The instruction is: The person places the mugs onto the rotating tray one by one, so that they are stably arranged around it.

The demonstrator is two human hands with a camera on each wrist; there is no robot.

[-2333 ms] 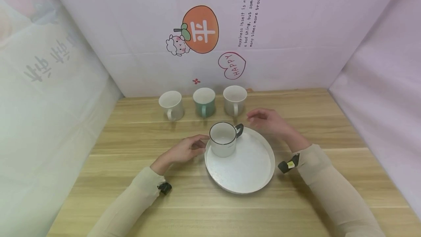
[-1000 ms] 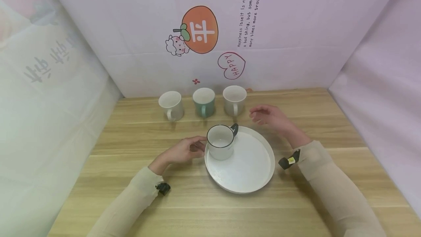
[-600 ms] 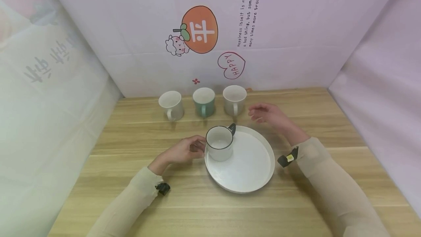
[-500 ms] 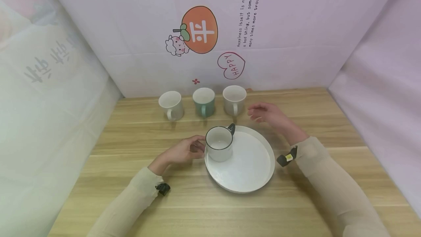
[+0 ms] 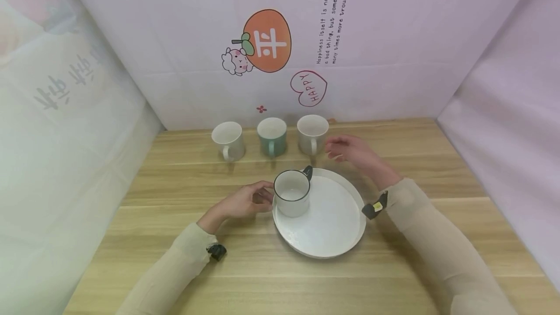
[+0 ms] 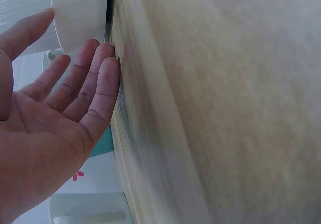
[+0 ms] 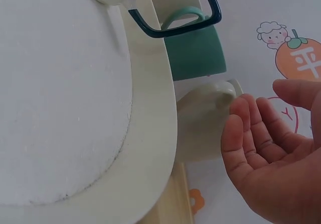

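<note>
A white mug with a dark rim and black handle (image 5: pixel 291 198) stands on the left part of a round white tray (image 5: pixel 332 222). My left hand (image 5: pixel 242 201) is at the tray's left edge, its fingers relaxed and holding nothing; in the left wrist view the fingertips (image 6: pixel 108 76) are near the tray's side, and contact is hard to tell. My right hand (image 5: pixel 352 152) hovers beside the rightmost white mug (image 5: pixel 311 135), fingers loosely bent around nothing. In the right wrist view its palm (image 7: pixel 281 184) faces that mug with a small gap visible.
Along the back of the wooden table (image 5: pixel 210 276) stand a green mug (image 5: pixel 272 140) in the middle and another white mug (image 5: pixel 228 142) at left, handles toward the front. A printed white cloth (image 5: pixel 175 38) hangs behind them, with more cloth at both sides.
The dark-rimmed mug has shifted slightly left and nearer on the tray, its handle turned more toward the back. My right hand has moved a little back and left, closer to the rightmost mug.
</note>
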